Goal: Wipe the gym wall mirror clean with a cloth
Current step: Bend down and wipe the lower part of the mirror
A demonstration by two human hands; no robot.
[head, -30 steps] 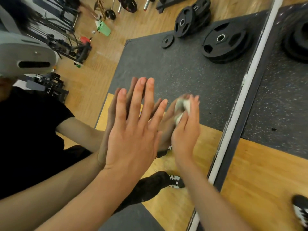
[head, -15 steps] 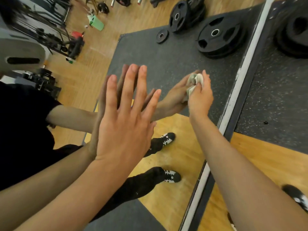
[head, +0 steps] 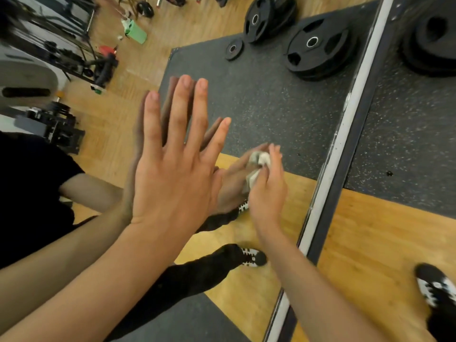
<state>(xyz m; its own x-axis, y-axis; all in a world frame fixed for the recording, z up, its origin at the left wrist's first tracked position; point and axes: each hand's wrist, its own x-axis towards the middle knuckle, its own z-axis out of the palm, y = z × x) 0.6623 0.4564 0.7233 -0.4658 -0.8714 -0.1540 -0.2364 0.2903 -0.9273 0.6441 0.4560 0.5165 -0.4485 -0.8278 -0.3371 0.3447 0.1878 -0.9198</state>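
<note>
Hands: left hand (head: pixel 172 178) flat, fingers straight and spread, braced on the glass; right hand (head: pixel 269 191) bunched round the cloth, pressing it on.
Mirror (head: pixel 271 99): no streaks or wet patch readable, so the cleaned area can't be judged.
Cloth (head: pixel 259 164): small wad between left hand and mirror's right edge (head: pixel 345 134).
Progress: looks mid-wipe; share left unknown.

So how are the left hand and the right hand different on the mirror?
The left hand has straight, spread fingers laid flat against the mirror; the right hand has curled fingers. The left hand holds nothing; the right hand grips a crumpled pale cloth. The right hand is nearer the mirror's pale edge strip than the left hand. Both are bare and up against the mirror.
</note>
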